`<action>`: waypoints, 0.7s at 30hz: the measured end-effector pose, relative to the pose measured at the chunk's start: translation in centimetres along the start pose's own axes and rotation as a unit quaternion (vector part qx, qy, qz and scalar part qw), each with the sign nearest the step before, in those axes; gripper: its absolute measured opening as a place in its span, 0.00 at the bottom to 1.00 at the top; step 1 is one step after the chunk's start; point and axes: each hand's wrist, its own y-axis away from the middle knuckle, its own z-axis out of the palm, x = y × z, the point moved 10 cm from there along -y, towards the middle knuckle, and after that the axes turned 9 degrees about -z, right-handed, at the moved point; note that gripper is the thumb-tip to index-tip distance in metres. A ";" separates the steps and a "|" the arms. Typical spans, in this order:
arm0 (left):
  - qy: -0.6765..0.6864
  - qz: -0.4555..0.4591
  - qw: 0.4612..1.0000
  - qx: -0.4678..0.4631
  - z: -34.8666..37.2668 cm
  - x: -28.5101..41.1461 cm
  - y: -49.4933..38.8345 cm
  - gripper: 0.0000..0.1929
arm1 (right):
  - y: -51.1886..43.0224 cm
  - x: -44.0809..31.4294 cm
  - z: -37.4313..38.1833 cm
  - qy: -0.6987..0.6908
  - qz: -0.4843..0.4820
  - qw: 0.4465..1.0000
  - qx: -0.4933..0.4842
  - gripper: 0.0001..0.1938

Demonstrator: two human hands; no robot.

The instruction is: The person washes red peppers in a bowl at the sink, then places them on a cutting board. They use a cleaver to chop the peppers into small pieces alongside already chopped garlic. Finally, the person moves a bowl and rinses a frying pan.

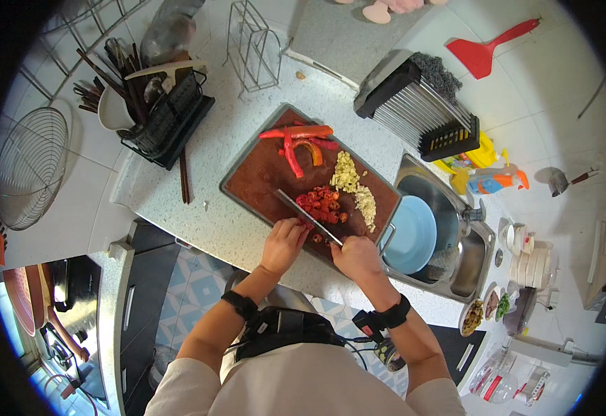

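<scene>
My right hand [359, 259] grips the handle of a kitchen knife [310, 218], whose blade slants up and left across a brown cutting board [251, 182]. Beside the blade, my left hand [283, 247] presses a piece of red chili [307, 224] against the board with bent fingers. Chopped red chili [319, 204] is heaped just beyond the blade. Two piles of minced pale garlic or ginger, one yellowish [345, 172] and one whiter [366, 207], lie to its right. Several whole red chilies [303, 134] rest at the board's far end.
On the right is a steel sink [464, 275] holding a light-blue basin [412, 234]. A black knife-and-utensil rack [165, 119] stands at the left, with chopsticks [184, 177] below it. A wire rack [253, 52] and a slatted drainer [417, 109] stand behind the board. Plates of food [472, 317] sit right of the sink.
</scene>
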 end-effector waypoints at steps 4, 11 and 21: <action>-0.002 -0.002 1.000 -0.010 0.1 -0.2 0.2 0.08 | -0.8 -0.4 0.8 0.028 -0.002 0.998 -0.053 0.16; -0.018 -0.004 0.999 -0.028 0.6 -0.4 -0.2 0.09 | -1.1 0.3 2.6 0.015 0.026 0.999 0.011 0.15; 0.003 -0.010 0.999 -0.050 0.4 -0.5 0.7 0.11 | -0.2 0.6 0.0 0.030 -0.015 0.999 0.013 0.16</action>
